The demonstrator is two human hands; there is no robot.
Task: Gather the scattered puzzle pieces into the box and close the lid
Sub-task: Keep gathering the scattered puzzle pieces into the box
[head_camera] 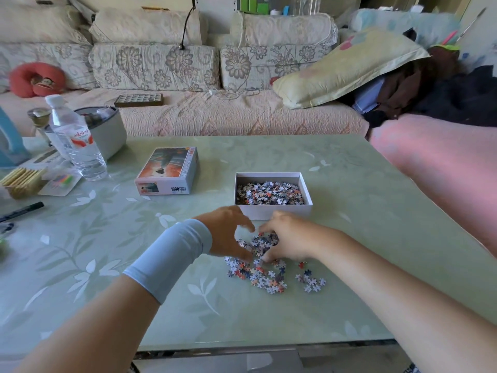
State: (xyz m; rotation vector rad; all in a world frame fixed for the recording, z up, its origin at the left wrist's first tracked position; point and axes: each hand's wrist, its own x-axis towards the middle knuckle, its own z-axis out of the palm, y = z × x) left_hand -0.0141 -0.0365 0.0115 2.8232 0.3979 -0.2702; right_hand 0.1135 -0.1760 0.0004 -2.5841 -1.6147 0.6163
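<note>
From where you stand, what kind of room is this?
Probably a home living room: a floral sofa with a pillow behind a table holding puzzle pieces and a water bottle.

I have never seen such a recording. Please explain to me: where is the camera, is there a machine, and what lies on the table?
There is no machine here. A person wears one camera on the head, so you look forward and down at their own arms. The left hand and the right hand curl round a heap of puzzle pieces on the green table. More lie loose nearer the camera. Just beyond the hands stands the open box, partly filled. Its lid lies further left, and a water bottle stands at the far left.
</note>
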